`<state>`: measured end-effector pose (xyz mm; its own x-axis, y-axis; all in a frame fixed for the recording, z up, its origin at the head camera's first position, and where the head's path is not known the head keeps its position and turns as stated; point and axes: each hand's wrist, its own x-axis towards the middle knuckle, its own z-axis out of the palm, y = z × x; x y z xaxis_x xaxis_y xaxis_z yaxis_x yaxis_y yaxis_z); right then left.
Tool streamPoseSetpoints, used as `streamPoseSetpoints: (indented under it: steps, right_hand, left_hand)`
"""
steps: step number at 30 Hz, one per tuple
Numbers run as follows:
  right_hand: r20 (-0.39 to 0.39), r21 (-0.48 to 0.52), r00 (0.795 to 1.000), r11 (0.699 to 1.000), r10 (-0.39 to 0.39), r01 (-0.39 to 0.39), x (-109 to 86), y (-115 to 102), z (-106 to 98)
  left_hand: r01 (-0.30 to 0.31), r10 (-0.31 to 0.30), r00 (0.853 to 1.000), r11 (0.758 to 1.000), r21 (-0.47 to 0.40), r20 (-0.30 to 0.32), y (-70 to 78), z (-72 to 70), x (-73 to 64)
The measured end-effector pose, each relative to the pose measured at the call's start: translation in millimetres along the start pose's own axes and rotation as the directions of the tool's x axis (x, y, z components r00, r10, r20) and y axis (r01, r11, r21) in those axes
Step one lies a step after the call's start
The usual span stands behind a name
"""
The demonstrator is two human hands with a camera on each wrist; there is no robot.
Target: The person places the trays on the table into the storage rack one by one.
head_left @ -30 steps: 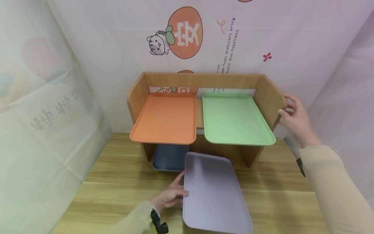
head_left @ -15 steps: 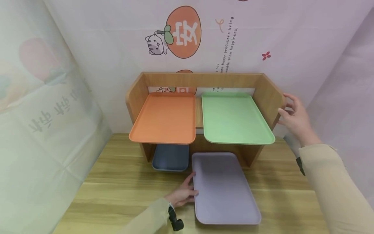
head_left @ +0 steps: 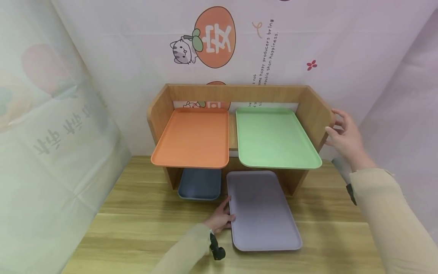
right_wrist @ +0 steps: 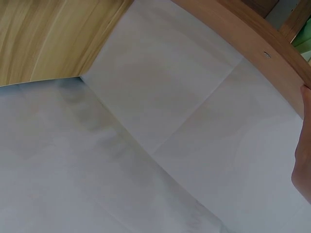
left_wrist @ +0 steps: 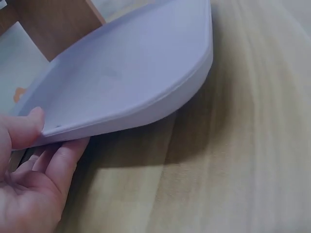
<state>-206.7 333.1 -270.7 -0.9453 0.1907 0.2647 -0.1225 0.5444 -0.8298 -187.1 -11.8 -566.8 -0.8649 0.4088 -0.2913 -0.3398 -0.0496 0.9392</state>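
My left hand (head_left: 219,220) pinches the left long edge of a lilac tray (head_left: 265,217), thumb over the rim and fingers beneath. In the left wrist view the tray (left_wrist: 131,68) is raised off the tabletop, casting a shadow below. Its far end lies under the front of the green tray (head_left: 275,137), at the lower right opening of a wooden two-tier shelf (head_left: 236,93). My right hand (head_left: 345,139) grips the front edge of the shelf's right side panel, thumb inside and fingers outside. The right wrist view shows only a sliver of that hand (right_wrist: 303,150) against the panel.
An orange tray (head_left: 193,139) sits on the upper tier, left of the green one; both stick out past the shelf's front. A dark blue tray (head_left: 200,184) lies in the lower left. Printed cloth walls (head_left: 137,57) enclose the wooden table (head_left: 137,228) behind and at both sides.
My left hand has swung the lilac tray straighter and to the right, then moved it forward toward the lower right opening. The right hand keeps its hold on the side panel.
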Motion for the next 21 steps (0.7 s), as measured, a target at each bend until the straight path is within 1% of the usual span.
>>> streamPoseSetpoints:
  steps: [4,7,10,13,18,21]
  right_hand:
    - [0.002,0.004,1.0,1.0,0.002,-0.002,0.0,0,0]
    - [0.003,0.009,1.0,1.0,0.005,-0.005,0.9,1,0]
    - [-0.002,0.007,1.0,1.0,0.005,-0.005,1.8,2,1]
    - [-0.006,0.007,1.0,1.0,0.003,-0.003,1.9,4,1]
    - [-0.005,0.0,1.0,1.0,0.006,-0.006,1.3,3,0]
    - [-0.004,-0.002,1.0,1.0,0.01,-0.01,1.4,3,0]
  left_hand:
    - [-0.022,0.024,0.998,0.999,0.039,-0.053,2.9,4.8,8.5]
    - [-0.039,0.047,0.995,0.995,0.089,-0.092,7.1,8.6,13.0]
    - [-0.044,0.057,0.992,0.992,0.12,-0.112,8.7,9.8,17.5]
    - [-0.036,0.05,0.993,0.992,0.123,-0.11,8.9,9.2,19.9]
    - [-0.043,0.05,0.995,0.995,0.091,-0.082,11.2,12.0,16.3]
    - [-0.041,0.046,0.997,0.996,0.079,-0.066,10.9,11.3,13.4]
